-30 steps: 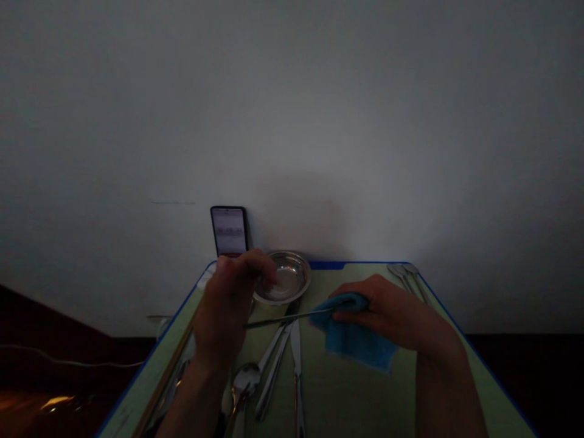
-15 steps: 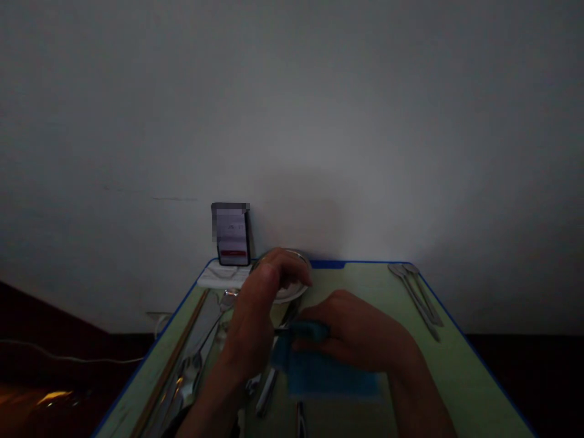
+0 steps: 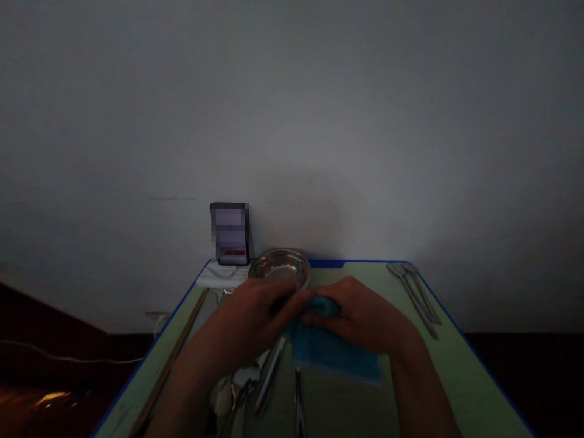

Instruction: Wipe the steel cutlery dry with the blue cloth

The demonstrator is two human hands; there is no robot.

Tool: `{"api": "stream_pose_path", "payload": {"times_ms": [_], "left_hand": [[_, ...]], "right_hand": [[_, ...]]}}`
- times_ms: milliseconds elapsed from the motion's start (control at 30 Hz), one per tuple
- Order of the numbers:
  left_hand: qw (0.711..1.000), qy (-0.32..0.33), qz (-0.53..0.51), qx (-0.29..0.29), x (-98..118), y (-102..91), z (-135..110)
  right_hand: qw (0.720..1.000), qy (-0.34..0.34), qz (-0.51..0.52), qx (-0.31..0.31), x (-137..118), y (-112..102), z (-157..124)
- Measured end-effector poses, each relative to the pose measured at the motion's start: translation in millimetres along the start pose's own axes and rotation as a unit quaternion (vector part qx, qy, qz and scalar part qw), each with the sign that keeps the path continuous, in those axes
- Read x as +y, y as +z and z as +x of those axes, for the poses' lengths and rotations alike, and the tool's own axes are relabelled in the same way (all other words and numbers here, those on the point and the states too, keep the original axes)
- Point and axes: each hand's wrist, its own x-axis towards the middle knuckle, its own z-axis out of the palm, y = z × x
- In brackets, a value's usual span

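Observation:
A blue cloth (image 3: 335, 359) hangs from my right hand (image 3: 360, 316), whose fingers are closed around its bunched upper part. My left hand (image 3: 267, 313) reaches in from the left, and its fingertips meet the cloth by my right fingers. Its fingers are curled together in a pinch; whatever is between them is hidden. Just behind my left hand stands a shiny metal bowl (image 3: 283, 263), partly covered by the fingers. Below the hands, metal cutlery (image 3: 244, 380) lies in a loose group, with one piece, a slim metal utensil (image 3: 298, 401), apart from it.
Several metal utensils (image 3: 415, 298) lie at the table's right edge. A phone (image 3: 232, 234) leans on the wall above a white object (image 3: 221, 275). A long wooden stick (image 3: 171, 359) lies along the left side. The green table (image 3: 460, 377) has a blue rim.
My left hand has come down from over the bowl and toward the right, meeting the cloth. My right hand has risen slightly with the cloth. More of the bowl now shows.

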Motion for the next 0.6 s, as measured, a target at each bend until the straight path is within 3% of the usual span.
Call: {"api": "stream_pose_path", "payload": {"times_ms": [67,167,267,367,600], "left_hand": [[1.000,0.025,0.010,-0.008,-4.2,-1.6,-1.1],[0.998,0.048,0.010,0.027,-12.9,-8.0,-4.3],[0.997,0.022,-0.007,0.072,-22.0,-17.5,-9.4],[0.996,0.011,-0.027,0.082,-27.7,-25.2,-13.1],[0.989,-0.022,-0.043,0.139,-30.1,-37.0,-20.9]], "right_hand": [[1.000,0.001,0.009,0.002,1.0,-0.9,0.5],[1.000,0.013,0.027,-0.003,3.7,-3.7,-1.1],[0.998,0.041,0.054,-0.008,9.0,-8.1,-4.6],[0.995,0.064,0.078,-0.008,14.7,-11.3,-7.5],[0.980,0.126,0.088,0.126,22.4,-16.3,-11.6]]}}
